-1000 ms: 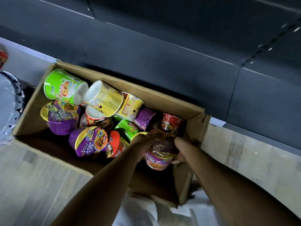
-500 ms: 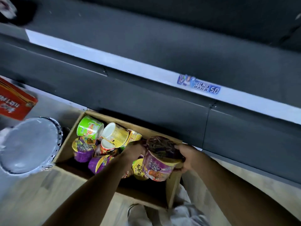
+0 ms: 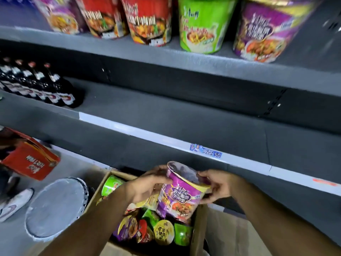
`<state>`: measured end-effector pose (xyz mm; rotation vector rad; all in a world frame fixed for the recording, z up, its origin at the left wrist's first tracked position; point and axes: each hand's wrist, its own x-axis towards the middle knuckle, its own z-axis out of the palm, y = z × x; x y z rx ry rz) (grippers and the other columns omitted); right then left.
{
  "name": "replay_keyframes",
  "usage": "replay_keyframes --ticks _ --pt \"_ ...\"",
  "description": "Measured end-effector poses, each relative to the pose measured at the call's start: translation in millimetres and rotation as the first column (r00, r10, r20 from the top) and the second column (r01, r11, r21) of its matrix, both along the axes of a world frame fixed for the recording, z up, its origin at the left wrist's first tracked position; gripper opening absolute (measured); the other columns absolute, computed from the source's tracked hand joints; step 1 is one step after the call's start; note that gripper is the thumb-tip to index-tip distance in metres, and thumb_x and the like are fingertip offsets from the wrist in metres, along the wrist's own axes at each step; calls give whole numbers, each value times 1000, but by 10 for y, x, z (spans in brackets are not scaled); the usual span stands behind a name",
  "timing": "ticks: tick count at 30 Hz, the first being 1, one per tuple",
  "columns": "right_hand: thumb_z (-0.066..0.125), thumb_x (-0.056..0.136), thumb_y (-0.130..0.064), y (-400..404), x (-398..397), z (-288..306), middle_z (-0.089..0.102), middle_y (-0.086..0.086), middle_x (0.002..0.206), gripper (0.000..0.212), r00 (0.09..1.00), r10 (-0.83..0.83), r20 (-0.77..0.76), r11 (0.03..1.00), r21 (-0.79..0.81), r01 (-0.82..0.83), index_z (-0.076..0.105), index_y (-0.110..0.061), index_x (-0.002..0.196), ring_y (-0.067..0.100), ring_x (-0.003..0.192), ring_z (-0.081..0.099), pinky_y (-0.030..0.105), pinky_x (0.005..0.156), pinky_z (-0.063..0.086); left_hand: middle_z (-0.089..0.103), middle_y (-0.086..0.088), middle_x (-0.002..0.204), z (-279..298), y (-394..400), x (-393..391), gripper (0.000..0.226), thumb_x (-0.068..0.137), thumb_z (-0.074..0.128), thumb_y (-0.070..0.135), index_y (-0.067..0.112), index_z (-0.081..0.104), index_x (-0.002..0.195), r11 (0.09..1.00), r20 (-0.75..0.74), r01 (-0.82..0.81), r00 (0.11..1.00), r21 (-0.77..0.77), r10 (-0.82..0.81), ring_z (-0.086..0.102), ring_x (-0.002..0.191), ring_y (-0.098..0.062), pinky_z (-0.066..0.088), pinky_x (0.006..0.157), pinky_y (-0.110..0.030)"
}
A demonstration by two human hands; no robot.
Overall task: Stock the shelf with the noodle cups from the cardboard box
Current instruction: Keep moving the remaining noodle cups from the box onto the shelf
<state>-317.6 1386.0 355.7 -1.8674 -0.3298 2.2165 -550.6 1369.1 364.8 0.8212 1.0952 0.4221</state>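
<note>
my left hand point(image 3: 147, 185) and right hand point(image 3: 219, 187) both clamped on purple noodle cup point(image 3: 180, 193), fingers curled round its rim, cup held tilted above cardboard box point(image 3: 198, 230), middle shelf point(image 3: 166, 115) bare right of the dark bottles point(image 3: 36, 85), top shelf edge point(image 3: 184, 61) lined with cups point(image 3: 203, 24)

Grey top shelf point(image 3: 212, 63) carrying upright noodle cups point(image 3: 203, 24), middle shelf point(image 3: 166, 115) with dark bottles point(image 3: 36, 85) at left, floor point(image 3: 77, 163) bearing cardboard box point(image 3: 198, 235), red carton point(image 3: 31, 161)
</note>
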Motion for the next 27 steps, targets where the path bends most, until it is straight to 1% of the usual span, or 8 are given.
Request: replay_keyframes --ticks 3,5,7,10,14,16,21,27 --pt "48 98 -29 88 39 393 66 18 95 23 997 43 -68 997 65 -39 55 -7 101 30 95 61 55 66 55 65 -4 123 393 3 1 83 56 89 35 25 49 129 996 34 79 996 42 -80 58 118 -20 38 108 -44" --pt "50 97 -30 115 49 637 66 17 100 27 990 107 -94 988 119 -95 55 -6 108 31 98 60 52 68 56 66 -3 122 635 10 9 99 45 92 48 25 47 130 993 53 105 993 60 -108 59 118 -21 42 105 -46" --pt "49 97 -31 146 73 861 69 15 96 28 983 154 -96 973 187 -134 56 -7 109 30 97 62 46 67 59 71 -3 112 897 10 48 91 48 90 50 24 49 125 992 62 99 993 75 -103 67 104 -19 53 91 -41" --pt "45 97 -34 200 109 1175 72 9 84 27 977 203 -71 942 286 -175 59 -10 98 24 88 66 39 68 57 75 -2 94 1263 7 96 50 71 73 38 19 53 113 991 100 51 993 124 -63 72 81 -15 57 69 -32" --pt "46 96 -38 261 104 1607 71 -1 70 27 970 244 -3 887 406 -222 61 -16 91 9 62 67 24 57 55 73 -10 102 1658 68 108 93 33 92 54 14 59 110 973 134 20 990 232 -52 71 89 -21 55 85 -39" --pt "52 92 -41 294 109 1815 69 -2 67 26 968 251 5 854 470 -223 61 -17 89 8 59 65 20 53 53 73 -10 102 1826 115 99 101 27 92 57 12 59 111 964 147 15 988 265 -56 71 89 -21 56 82 -37" --pt "64 67 -54 443 113 2255 71 2 89 45 961 264 -85 786 596 -163 63 -18 96 16 85 65 31 77 51 73 -11 102 2296 174 92 104 19 90 60 12 64 107 956 216 -18 975 293 -48 72 88 -23 59 71 -35" --pt "39 73 -69 532 93 2712 73 0 95 59 923 355 -149 666 733 -138 60 -26 107 15 80 66 28 70 50 69 -16 114 2672 293 98 94 23 91 59 13 73 103 949 357 -100 934 298 -14 69 98 -30 58 80 -45"
